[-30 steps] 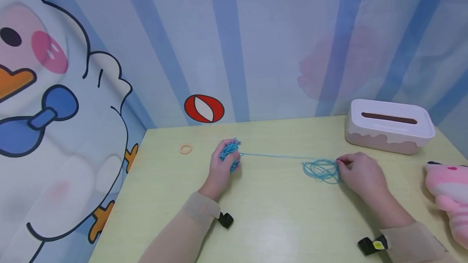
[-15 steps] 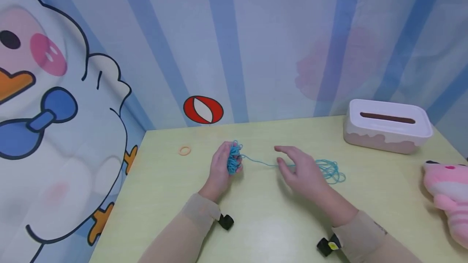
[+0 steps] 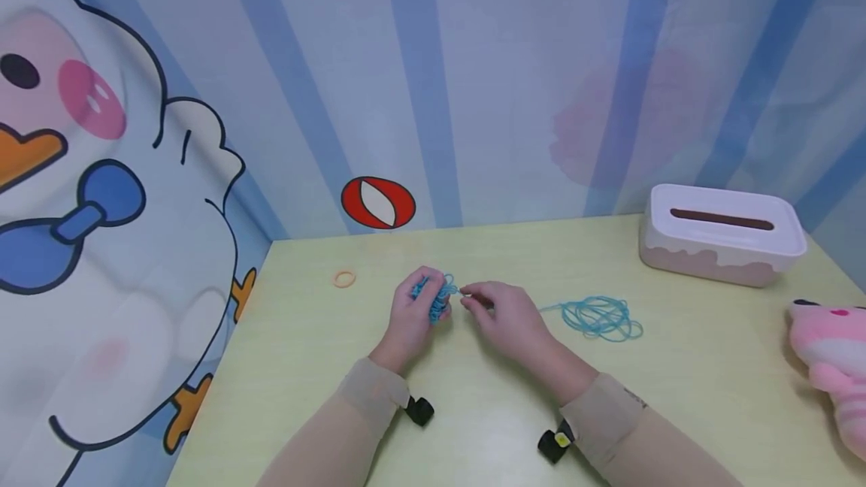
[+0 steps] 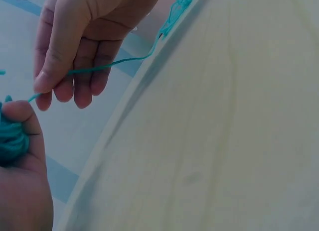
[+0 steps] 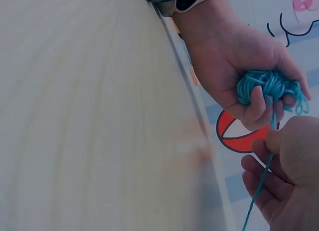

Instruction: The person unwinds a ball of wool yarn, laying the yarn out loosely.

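My left hand (image 3: 407,314) grips a bundle of blue yarn (image 5: 266,86), its fingers curled round the strands while small loops stick out past the fingertips. Just to its right, my right hand (image 3: 510,319) pinches the yarn strand (image 4: 94,69) between thumb and forefinger, close to the bundle. From that pinch the strand runs under the right hand to a loose pile of the same yarn (image 3: 601,318) lying on the table. In the right wrist view the strand trails down across the right palm, its other fingers loosely bent.
An orange ring (image 3: 343,279) lies left of the hands on the pale wooden table (image 3: 487,412). A white and pink tissue box (image 3: 720,235) stands at the back right, with a pink plush toy (image 3: 828,367) at the right edge. A striped curtain (image 3: 501,96) hangs behind.
My right hand has let go of the yarn near the pile, moved left and pinched the strand beside the bundle. The left hand has stayed about in place, its thumb back over the bundle.
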